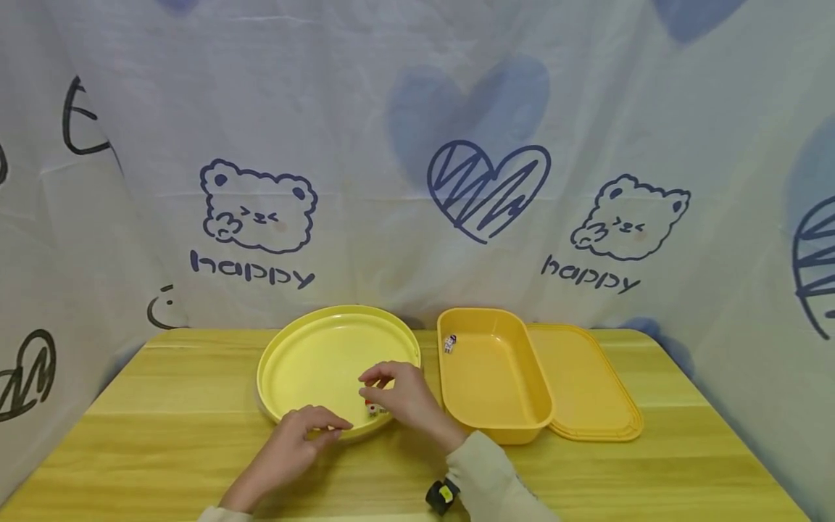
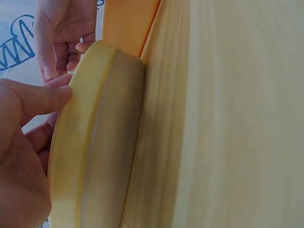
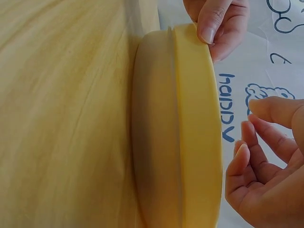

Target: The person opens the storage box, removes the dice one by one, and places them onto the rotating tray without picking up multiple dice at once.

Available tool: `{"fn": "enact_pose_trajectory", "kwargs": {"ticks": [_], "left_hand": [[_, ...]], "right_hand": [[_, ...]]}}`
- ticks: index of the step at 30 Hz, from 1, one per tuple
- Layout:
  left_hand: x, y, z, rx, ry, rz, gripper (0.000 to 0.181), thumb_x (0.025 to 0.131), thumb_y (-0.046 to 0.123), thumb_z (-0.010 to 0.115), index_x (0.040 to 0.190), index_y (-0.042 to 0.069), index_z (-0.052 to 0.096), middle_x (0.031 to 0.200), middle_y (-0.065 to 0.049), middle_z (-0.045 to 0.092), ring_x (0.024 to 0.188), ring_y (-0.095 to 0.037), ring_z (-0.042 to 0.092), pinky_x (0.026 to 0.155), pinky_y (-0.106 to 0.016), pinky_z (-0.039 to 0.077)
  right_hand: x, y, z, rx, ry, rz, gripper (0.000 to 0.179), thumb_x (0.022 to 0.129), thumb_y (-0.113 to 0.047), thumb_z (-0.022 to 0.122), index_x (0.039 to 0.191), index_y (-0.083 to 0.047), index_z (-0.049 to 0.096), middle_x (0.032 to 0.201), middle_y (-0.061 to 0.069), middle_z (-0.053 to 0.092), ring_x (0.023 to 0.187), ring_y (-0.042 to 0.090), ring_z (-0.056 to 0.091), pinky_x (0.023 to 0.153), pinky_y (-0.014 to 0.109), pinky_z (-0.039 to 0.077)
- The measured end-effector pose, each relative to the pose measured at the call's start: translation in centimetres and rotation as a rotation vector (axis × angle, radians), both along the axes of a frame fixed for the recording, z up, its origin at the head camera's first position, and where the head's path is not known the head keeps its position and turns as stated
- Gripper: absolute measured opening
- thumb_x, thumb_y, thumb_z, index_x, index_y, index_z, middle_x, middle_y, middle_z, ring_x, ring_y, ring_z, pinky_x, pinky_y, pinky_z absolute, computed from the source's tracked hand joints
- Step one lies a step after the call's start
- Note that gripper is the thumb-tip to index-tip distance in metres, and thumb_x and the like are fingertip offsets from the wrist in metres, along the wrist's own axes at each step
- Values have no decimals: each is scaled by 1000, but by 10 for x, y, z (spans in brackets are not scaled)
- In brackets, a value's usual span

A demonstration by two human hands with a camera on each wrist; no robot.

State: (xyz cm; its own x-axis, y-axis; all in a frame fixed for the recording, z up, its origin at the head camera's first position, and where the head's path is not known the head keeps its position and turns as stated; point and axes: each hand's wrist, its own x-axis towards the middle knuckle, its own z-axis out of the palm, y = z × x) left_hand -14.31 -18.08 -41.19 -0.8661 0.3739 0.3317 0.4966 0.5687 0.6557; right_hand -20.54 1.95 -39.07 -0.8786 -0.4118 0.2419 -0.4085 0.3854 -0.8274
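A round yellow tray lies on the table. My left hand pinches its near rim, thumb outside and fingers over the inner side, as the left wrist view also shows. Over the tray's right part hovers my right hand, fingers bent and thumb apart from them, with nothing visible between them in the right wrist view. Just below its fingertips, small white figures with a bit of red lie in the tray, partly hidden by the hand. Another tiny white figure with a dark top is in the yellow-orange rectangular box, by its left wall.
A flat yellow-orange lid lies right of the box, partly under or behind its edge. A black watch-like device shows at the right wrist. The wood-grain table meets a printed white cloth at the back and sides.
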Motion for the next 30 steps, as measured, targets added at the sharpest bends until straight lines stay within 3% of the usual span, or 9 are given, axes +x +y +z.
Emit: {"fn": "enact_pose_trajectory", "kwargs": {"ticks": [8, 10, 12, 14, 17, 19, 21, 25, 30], "left_hand": [[-1, 1, -1, -12, 15, 7, 19, 84, 0, 69, 95, 14, 76, 91, 8, 71, 85, -9, 61, 75, -32, 49], [-1, 1, -1, -16, 20, 17, 20, 84, 0, 69, 94, 14, 76, 91, 9, 71, 85, -8, 61, 77, -37, 48], [-1, 1, -1, -18, 11, 31, 19, 84, 1, 69, 94, 16, 76, 91, 11, 70, 86, -7, 60, 88, -51, 44], [0, 1, -1, -18, 7, 32, 19, 84, 1, 69, 95, 16, 76, 91, 11, 70, 87, -7, 60, 87, -56, 44], [2, 0, -1, -10, 17, 28, 18, 84, 1, 69, 95, 15, 76, 91, 10, 70, 86, -8, 60, 87, -49, 47], [2, 0, -2, -4, 30, 14, 18, 84, 0, 69, 95, 13, 76, 91, 8, 70, 85, -9, 61, 75, -35, 51], [1, -1, -2, -2, 36, 8, 18, 84, 0, 69, 95, 13, 76, 91, 7, 70, 85, -10, 61, 75, -32, 50], [0, 0, -2, -7, 35, 5, 18, 85, 0, 69, 96, 13, 76, 92, 7, 70, 86, -10, 61, 76, -32, 50], [0, 1, -2, -9, 17, 21, 18, 84, 1, 69, 96, 13, 76, 92, 8, 70, 85, -9, 61, 76, -32, 50]], "right_hand": [[0, 2, 2, 15, -7, -2, 15, 87, -11, 71, 98, -1, 73, 86, -1, 69, 80, 14, 58, 66, 24, 48], [-1, 2, 2, 17, -7, 3, 15, 88, -11, 71, 98, -1, 73, 86, -1, 69, 79, 13, 59, 66, 24, 48], [0, 2, 2, 16, -9, 8, 15, 88, -10, 71, 99, 0, 72, 86, 0, 69, 79, 13, 60, 66, 24, 49], [0, 2, 3, 15, -20, 16, 16, 88, -10, 70, 99, 1, 72, 85, 1, 69, 77, 13, 60, 66, 23, 49], [2, 3, 7, 15, -42, 32, 17, 88, -11, 70, 100, 1, 72, 85, 0, 69, 77, 13, 61, 65, 23, 49], [4, 5, 13, 11, -57, 35, 18, 88, -12, 70, 101, 0, 72, 86, 0, 68, 78, 13, 60, 65, 23, 49], [5, 9, 23, 14, -59, 31, 17, 88, -14, 70, 101, -2, 72, 90, -1, 68, 81, 13, 59, 65, 23, 49], [4, 18, 46, 54, -34, 4, 16, 89, -15, 70, 103, -6, 72, 95, -1, 68, 85, 15, 57, 66, 23, 49], [-14, 32, 73, 74, -49, -67, 19, 92, -15, 67, 108, -5, 71, 100, 2, 67, 90, 18, 58, 74, 26, 51]]}}
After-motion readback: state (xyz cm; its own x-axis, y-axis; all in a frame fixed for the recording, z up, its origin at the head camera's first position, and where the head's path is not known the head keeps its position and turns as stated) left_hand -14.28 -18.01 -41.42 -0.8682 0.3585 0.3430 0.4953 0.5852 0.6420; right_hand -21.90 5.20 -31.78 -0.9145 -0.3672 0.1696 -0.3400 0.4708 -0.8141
